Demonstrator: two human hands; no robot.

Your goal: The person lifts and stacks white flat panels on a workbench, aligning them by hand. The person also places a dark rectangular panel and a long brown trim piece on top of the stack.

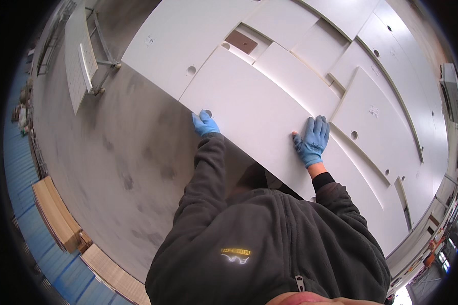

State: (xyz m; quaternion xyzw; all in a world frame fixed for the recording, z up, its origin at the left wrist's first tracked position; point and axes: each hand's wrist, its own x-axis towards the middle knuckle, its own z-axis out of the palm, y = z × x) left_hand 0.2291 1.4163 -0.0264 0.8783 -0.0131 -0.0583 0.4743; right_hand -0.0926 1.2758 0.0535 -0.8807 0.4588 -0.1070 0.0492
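Observation:
A long white panel (259,104) lies in front of me, with a round hole near its left corner. My left hand (205,125), in a blue glove, grips the panel's near edge beside that hole; part of its fingers is hidden. My right hand (313,142), also gloved in blue, rests flat on the panel's top near its far long edge. Its fingers are stretched out and a bare thumb tip shows. Right of that hand is another white panel (376,114) with round holes, overlapping the layer beneath.
More white panels (173,38) spread beyond, stacked in uneven layers with gaps, one showing a brown piece (241,41). A wheeled metal cart (105,63) with boards stands far left on the grey floor (112,152). Stacked wooden boards (57,216) lie lower left.

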